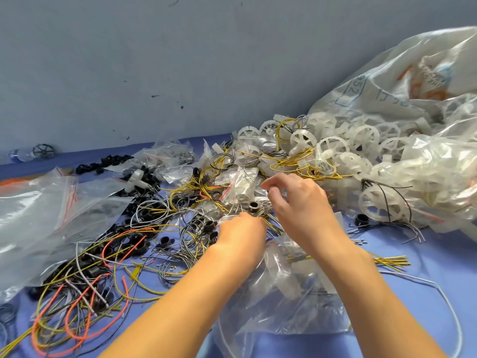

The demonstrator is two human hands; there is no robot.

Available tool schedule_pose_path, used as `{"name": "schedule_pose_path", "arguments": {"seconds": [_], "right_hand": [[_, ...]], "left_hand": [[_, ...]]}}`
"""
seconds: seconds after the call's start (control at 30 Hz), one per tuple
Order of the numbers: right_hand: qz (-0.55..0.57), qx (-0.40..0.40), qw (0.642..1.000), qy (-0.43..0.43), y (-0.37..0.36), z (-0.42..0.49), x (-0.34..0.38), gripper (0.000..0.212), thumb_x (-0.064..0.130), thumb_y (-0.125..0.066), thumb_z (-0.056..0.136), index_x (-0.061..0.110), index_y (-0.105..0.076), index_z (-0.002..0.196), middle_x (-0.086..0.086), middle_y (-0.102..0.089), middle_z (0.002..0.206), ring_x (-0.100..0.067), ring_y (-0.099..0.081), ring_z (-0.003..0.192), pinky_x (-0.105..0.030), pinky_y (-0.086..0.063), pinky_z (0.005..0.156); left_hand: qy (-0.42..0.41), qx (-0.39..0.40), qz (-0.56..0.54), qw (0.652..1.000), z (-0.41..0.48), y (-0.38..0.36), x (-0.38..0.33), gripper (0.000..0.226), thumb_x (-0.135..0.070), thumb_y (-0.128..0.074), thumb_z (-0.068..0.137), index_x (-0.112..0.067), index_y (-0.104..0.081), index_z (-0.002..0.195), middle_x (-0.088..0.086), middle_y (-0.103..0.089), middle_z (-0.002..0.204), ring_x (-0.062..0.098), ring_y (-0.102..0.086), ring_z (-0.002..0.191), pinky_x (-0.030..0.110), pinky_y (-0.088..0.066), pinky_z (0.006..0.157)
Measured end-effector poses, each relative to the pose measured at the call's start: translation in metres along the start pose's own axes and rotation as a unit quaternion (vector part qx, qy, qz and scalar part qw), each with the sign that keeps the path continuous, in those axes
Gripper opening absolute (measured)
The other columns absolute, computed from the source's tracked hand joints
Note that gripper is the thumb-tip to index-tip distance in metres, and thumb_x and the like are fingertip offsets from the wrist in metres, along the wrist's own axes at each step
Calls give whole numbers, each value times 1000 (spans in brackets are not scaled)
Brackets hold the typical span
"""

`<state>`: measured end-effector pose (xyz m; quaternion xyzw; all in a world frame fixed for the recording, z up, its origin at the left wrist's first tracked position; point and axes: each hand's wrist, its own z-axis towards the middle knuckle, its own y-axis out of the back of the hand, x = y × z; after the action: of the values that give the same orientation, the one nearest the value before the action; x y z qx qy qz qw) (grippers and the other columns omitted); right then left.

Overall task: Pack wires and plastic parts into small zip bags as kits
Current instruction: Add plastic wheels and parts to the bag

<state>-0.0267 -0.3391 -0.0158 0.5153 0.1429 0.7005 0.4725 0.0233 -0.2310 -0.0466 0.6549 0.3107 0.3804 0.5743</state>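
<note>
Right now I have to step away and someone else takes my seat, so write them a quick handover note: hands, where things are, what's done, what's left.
Left hand: fingers curled, low in the pile; what its grip holds is hidden.
Right hand: fingers curled just beyond a black ring; grip unclear too.
Things: loose wires on the left, white wheels on the right, clear zip bags far left, a small zip bag just ahead of the hands.
Done: a few small bags at the back seem filled.
Left: most wires and parts lie loose, unbagged.
</note>
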Motion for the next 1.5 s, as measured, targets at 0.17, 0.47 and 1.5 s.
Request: {"name": "schedule_pose_path", "arguments": {"seconds": [0.17,0.47,1.5], "right_hand": [[12,-7,1000,24,0,-1,7,23,26,-45,96,28,-66,107,6,-67,111,-22,-54,104,-42,-35,101],[5,93,988,121,-19,-14,39,27,17,-46,94,28,-61,113,3,-64,113,-24,-56,104,-40,-39,96],[-189,317,870,325,-46,-50,84,26,24,-68,78,34,-74,101,10,-55,132,-18,-39,126,-38,-18,109]], "left_hand": [[35,-78,-328,941,1,-7,26,19,-28,-44,93,-22,-61,100,-5,-62,79,10,-58,68,28,-43,57],[159,-175,-781,578,-30,8,83,26,-20,-51,96,-17,-73,83,-3,-60,64,7,-53,50,19,-45,44],[151,32,-944,291,-81,2,143,38,-44,-44,98,-15,-56,77,-7,-25,58,5,-25,37,13,-31,34]]}}
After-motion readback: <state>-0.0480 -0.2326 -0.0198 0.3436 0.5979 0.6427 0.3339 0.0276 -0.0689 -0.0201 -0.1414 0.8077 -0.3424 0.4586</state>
